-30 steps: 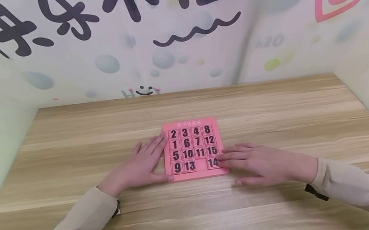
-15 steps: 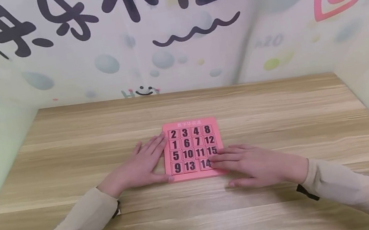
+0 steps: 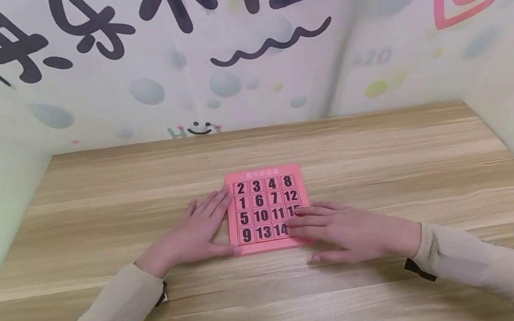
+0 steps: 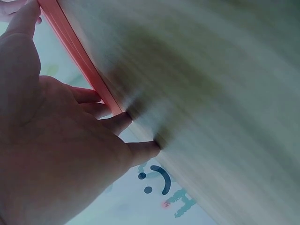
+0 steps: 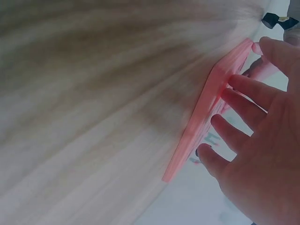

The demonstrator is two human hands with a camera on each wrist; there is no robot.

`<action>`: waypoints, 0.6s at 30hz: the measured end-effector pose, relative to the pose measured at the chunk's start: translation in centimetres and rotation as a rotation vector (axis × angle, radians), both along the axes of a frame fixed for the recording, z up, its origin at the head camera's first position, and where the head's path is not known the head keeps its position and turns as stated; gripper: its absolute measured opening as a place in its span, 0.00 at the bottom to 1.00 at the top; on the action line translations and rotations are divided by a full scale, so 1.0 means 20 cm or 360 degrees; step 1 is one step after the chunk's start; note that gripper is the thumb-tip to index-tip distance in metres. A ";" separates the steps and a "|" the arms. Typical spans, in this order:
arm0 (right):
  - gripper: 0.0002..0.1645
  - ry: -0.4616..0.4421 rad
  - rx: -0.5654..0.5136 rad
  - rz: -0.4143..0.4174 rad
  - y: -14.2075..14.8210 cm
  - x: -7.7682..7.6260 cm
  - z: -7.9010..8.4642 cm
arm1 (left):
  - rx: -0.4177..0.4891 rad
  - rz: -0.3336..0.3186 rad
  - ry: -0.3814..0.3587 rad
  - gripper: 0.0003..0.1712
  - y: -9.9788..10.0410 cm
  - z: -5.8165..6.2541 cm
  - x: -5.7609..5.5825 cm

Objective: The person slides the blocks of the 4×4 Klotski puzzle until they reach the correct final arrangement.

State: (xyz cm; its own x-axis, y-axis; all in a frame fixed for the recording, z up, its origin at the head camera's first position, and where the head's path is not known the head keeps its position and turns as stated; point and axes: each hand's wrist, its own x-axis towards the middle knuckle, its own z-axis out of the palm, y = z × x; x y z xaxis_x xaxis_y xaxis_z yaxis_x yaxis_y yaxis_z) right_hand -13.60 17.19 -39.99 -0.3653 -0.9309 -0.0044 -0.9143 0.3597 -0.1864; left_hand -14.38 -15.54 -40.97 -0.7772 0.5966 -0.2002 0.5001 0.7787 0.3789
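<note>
A pink number slide puzzle (image 3: 270,246) lies flat on the table, its black-numbered tiles in a square grid. My left hand (image 3: 192,232) rests along its left edge, fingertips near the upper part and thumb at the lower corner. Fairly straight fingers of that hand (image 4: 61,140) touch the pink side (image 4: 75,47) in the left wrist view. Over the lower right of the puzzle, my right hand (image 3: 358,228) lays extended fingertips on the tile 14 (image 3: 279,230) and partly over the tile 15 (image 3: 293,211). Those fingers hide the bottom right slot. The right wrist view shows the right hand (image 5: 262,131) with fingers spread at the puzzle.
The wood-grain table (image 3: 279,303) surrounds the puzzle on all sides. Behind it stands a white wall (image 3: 118,115) with large black characters, bubbles and a pink heart. Pale side walls border the table at left and right.
The right hand has moved left, sliding tile 14 from the bottom right slot into the one beside tile 13. The left hand has stayed at the puzzle's left edge.
</note>
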 end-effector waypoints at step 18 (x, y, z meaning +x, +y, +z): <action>0.35 0.0013 0.0030 -0.0172 0.06 -0.09 0.01 | -0.0004 0.0003 0.0012 0.63 0.00 -0.01 0.00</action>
